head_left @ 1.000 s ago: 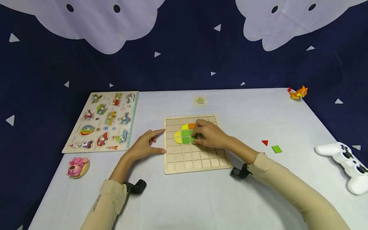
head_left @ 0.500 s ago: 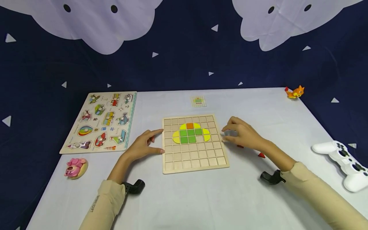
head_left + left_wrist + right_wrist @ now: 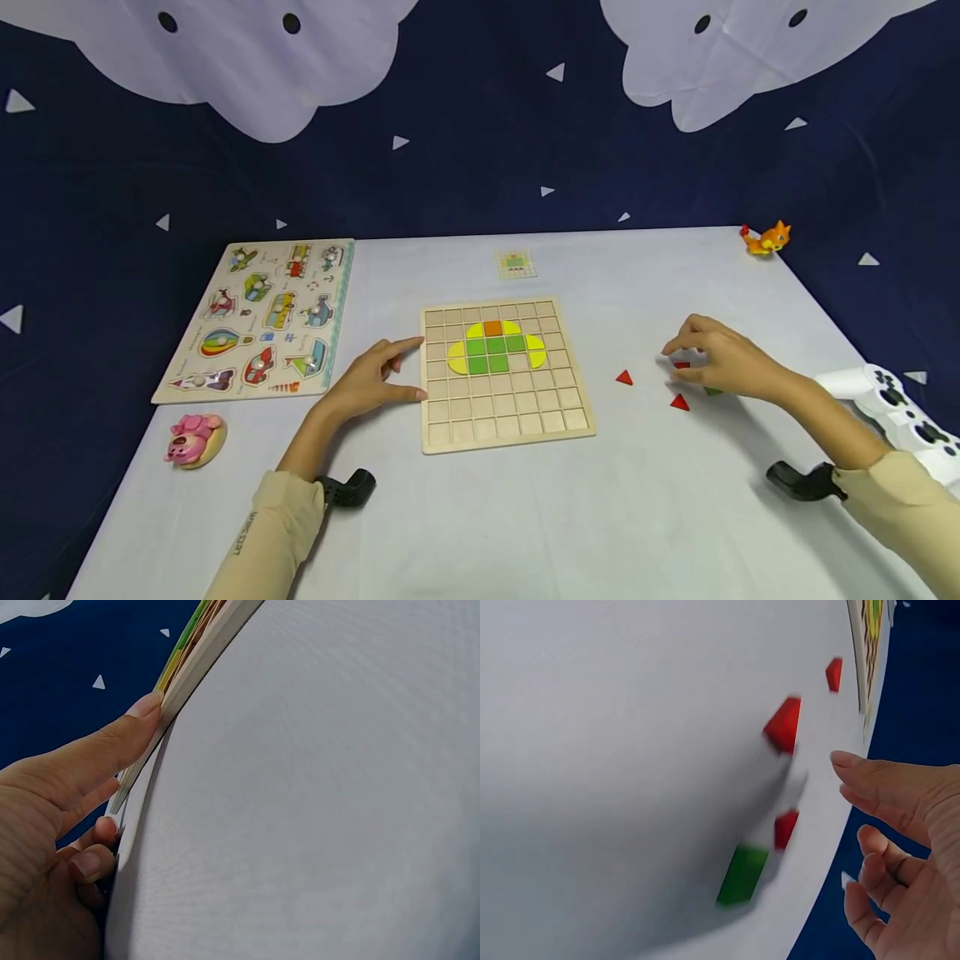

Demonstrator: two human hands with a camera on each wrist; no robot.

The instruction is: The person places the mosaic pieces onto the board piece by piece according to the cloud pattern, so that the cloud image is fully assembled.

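A wooden grid board (image 3: 510, 408) lies mid-table, bearing an orange square (image 3: 492, 328), several green squares (image 3: 476, 364) and several curved yellow pieces (image 3: 457, 358). My left hand (image 3: 375, 379) rests at the board's left edge, thumb and index finger extended against its rim. To the right of the board, my right hand (image 3: 720, 358) hovers over loose pieces with nothing between its fingertips. Below it are a red triangle (image 3: 786, 828) and a green square (image 3: 742, 876), both partly covered by the hand in the head view. Two more red triangles, one (image 3: 624, 377) nearer the board and another (image 3: 679, 402) in front, lie uncovered.
A small pattern card (image 3: 515, 264) lies behind the board. At left are a vehicle peg puzzle (image 3: 255, 321) and a pink bear figure (image 3: 195, 440). A white game controller (image 3: 900, 412) sits beyond my right wrist, and an orange toy figure (image 3: 767, 239) at the back right corner.
My right hand has left the board and moved right to the loose pieces, uncovering the yellow pieces and green squares on the grid. My left hand keeps its place at the rim.
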